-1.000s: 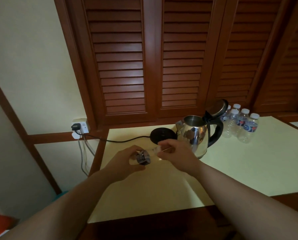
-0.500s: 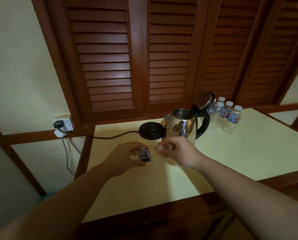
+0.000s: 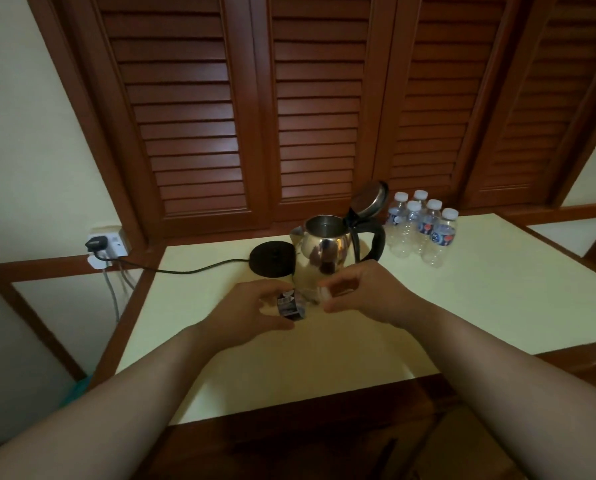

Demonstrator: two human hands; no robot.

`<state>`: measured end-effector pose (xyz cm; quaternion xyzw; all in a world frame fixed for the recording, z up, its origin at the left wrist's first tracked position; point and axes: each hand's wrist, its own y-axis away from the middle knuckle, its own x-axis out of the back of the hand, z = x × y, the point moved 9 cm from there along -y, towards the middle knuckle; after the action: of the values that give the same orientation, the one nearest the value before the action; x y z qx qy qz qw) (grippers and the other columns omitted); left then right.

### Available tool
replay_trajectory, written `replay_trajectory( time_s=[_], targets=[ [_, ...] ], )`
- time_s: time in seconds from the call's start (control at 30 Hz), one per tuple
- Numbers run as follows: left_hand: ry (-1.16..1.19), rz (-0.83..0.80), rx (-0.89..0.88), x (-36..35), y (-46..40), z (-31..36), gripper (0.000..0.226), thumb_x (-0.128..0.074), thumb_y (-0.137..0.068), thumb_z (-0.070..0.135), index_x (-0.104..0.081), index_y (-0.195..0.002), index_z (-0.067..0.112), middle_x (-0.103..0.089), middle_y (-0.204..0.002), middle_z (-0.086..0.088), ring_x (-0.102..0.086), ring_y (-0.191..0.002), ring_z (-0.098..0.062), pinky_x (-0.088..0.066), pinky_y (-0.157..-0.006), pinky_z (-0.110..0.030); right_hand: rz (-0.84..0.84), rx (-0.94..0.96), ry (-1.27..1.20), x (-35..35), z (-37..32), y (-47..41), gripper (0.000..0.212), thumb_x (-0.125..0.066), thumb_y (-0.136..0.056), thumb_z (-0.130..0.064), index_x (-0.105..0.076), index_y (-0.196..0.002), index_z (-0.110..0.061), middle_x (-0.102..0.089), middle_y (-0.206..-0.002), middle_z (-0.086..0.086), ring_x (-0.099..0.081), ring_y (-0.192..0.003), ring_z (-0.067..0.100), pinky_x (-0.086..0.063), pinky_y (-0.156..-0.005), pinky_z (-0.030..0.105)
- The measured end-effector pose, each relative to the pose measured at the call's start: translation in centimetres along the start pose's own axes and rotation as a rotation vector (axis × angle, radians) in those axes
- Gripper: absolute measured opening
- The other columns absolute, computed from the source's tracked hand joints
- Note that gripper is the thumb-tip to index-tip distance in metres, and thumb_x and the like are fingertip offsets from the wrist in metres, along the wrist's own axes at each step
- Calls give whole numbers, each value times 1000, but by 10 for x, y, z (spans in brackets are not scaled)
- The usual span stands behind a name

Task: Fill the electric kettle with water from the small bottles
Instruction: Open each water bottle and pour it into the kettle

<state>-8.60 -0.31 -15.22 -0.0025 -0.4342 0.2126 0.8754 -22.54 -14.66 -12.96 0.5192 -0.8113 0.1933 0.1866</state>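
A small clear water bottle (image 3: 291, 304) with a dark label lies sideways in my left hand (image 3: 248, 310), which grips its body just above the table. My right hand (image 3: 362, 289) pinches the bottle's white cap (image 3: 324, 293) at the neck end. Behind my hands stands the steel electric kettle (image 3: 324, 251) with its lid (image 3: 371, 199) tipped open and its black handle to the right. Several more small bottles (image 3: 422, 230) with white caps stand grouped right of the kettle.
The kettle's black base (image 3: 272, 259) sits left of the kettle, its cord (image 3: 185, 270) running to a wall socket (image 3: 107, 242). The pale yellow table (image 3: 462, 306) has a wooden rim. Brown louvred doors (image 3: 317, 116) rise behind it.
The view has tilted slightly and my hands have come a little nearer the kettle. Both hands keep their hold on the bottle and its cap.
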Motion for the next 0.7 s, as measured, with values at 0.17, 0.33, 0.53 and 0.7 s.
replay_trajectory(
  time_s=[0.17, 0.33, 0.53, 0.7],
  targets=[
    [6, 54, -4, -37, -26, 45, 54, -93, -73, 32, -70, -122, 35, -71, -110, 18, -64, -100, 3, -45, -81, -9, 42, -59, 103, 47, 39, 15, 19, -72, -96, -32, -77, -95, -14, -78, -81, 0, -75, -74, 10, -60, -72, 22],
    [152, 6, 52, -82, -55, 80, 61, -93, -74, 23, -69, -131, 28, -72, -119, 15, -67, -107, 5, -52, -89, -14, 63, -61, 106, 99, 75, 29, 14, -73, -96, -30, -72, -98, -16, -73, -87, 5, -73, -74, 16, -61, -65, 25],
    [166, 11, 18, -125, -81, 129, 50, -90, -77, 21, -68, -118, 40, -71, -115, 16, -68, -104, 0, -54, -93, -19, 12, -84, 268, 150, 106, 44, 33, -63, -100, -42, -70, -89, -12, -73, -74, 1, -71, -63, 11, -54, -62, 20],
    [154, 7, 42, -143, -100, 145, 50, -90, -78, 25, -69, -123, 33, -71, -112, 14, -68, -102, -4, -57, -90, -27, 36, -80, 127, 180, 124, 47, 23, -75, -93, -34, -71, -105, -16, -71, -93, 3, -72, -74, 16, -57, -59, 20]
  ],
)
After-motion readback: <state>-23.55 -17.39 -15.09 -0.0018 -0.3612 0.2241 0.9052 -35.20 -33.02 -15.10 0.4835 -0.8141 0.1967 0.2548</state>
